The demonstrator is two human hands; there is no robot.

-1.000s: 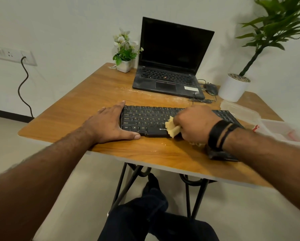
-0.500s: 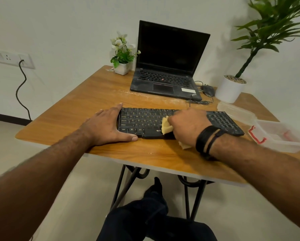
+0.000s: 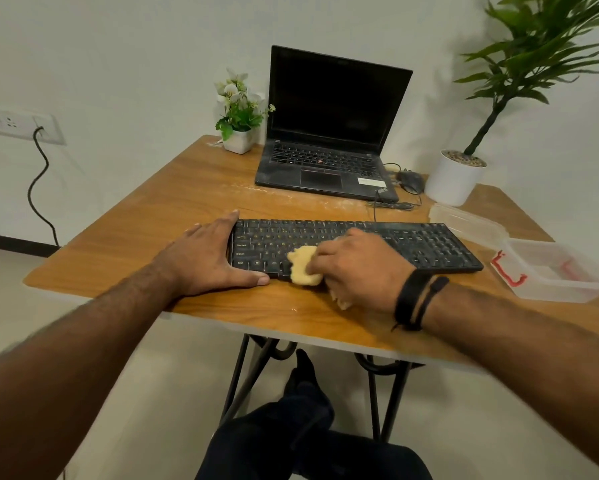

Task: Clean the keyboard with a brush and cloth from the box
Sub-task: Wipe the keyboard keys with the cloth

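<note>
We have the keyboard (image 3: 357, 247) lying flat near the front edge of the worktop (image 3: 173, 202), its long axis running left to right across us. Our left hand (image 3: 208, 258) lies flat with straight fingers against the keyboard's left end, thumb along its front edge, bracing it. Our right hand (image 3: 357, 268) is curled round the bunched yellow cloth (image 3: 303, 265), which sits on the lower key rows and front edge, left of centre. The two hands are close together, with only the left block of keys between them. The long run of keys to the right lies uncovered beyond our right wrist, so we judge the coming wipe must travel rightward along that axis, and the right hand is the nearer one to it. The open clear box (image 3: 551, 271) stands just beyond the keyboard's right end; we see no brush.
</note>
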